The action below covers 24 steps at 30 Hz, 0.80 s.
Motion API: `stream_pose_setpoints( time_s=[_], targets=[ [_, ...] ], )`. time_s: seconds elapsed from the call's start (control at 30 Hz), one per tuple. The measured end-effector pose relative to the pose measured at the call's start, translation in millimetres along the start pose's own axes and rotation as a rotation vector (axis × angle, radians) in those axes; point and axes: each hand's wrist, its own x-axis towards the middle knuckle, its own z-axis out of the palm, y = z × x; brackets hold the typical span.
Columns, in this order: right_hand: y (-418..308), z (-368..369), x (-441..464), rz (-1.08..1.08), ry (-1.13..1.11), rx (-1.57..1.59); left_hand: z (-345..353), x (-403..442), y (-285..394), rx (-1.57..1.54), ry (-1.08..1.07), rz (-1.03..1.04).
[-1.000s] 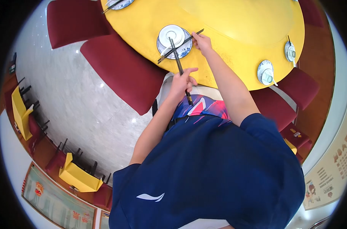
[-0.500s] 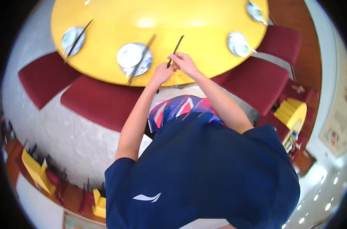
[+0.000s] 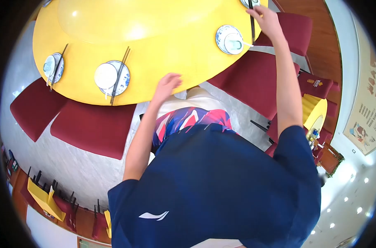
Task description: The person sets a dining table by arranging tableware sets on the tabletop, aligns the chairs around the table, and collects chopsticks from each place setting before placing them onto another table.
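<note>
At the upper right, my right hand (image 3: 268,21) has its fingertips on a pair of dark chopsticks (image 3: 252,31) and grips them. The chopsticks lie across the right side of a plate with a dish on it (image 3: 245,3), which is partly cut off by the view's top edge. My left hand (image 3: 168,86) hangs over the near table edge, fingers loosely apart and holding nothing. Nearest to my right forearm is a blue-patterned plate (image 3: 222,35) bearing a bowl (image 3: 233,44) and a white spoon (image 3: 247,44).
The round yellow table (image 3: 167,53) carries another plate with a white bowl (image 3: 105,76) and chopsticks (image 3: 121,74), plus a far-left place setting (image 3: 49,66). Dark red chairs (image 3: 93,130) stand around its edge; one red chair (image 3: 254,82) is below my right forearm.
Both hands were together at the table's edge with chopsticks. They have parted: my right hand has carried chopsticks up right to the far plate, my left has let go. The view has shifted right.
</note>
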Motion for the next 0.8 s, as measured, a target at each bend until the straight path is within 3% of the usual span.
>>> stream_pose_setpoints(
  time_s=[0.13, 0.23, 0.4, 0.47, 0.57, 0.67, 0.7, 0.8],
  targets=[
    [100.0, 73.9, 65.1, -0.113, -0.447, -0.112, -42.4, -77.4, -55.6, 0.018, 0.368, -0.154],
    [138.9, 137.1, 74.1, -0.265, -0.528, -0.092, -37.9, -162.8, -94.9, 0.164, 0.599, -0.356],
    [143.5, 166.6, 64.5, -0.246, -0.713, -0.058, 24.2, -270.1, -143.2, -0.127, 0.914, -0.53],
    [143.7, 166.8, 62.9, -0.225, -0.76, -0.032, 54.5, -287.2, -146.1, -0.214, 0.962, -0.623],
    [148.9, 190.5, 60.0, -0.269, -0.787, 0.004, 93.0, -302.7, -164.7, -0.369, 1.056, -0.583],
    [145.2, 193.9, 63.1, -0.256, -0.8, 0.033, 110.6, -313.5, -182.7, -0.285, 0.91, -0.641],
    [149.3, 201.4, 65.4, -0.252, -0.809, 0.028, 128.8, -295.2, -142.1, -0.14, 0.876, -0.675],
    [135.1, 171.5, 60.3, -0.223, -0.814, -0.033, 129.4, -296.2, -143.3, -0.148, 0.861, -0.702]
  ],
)
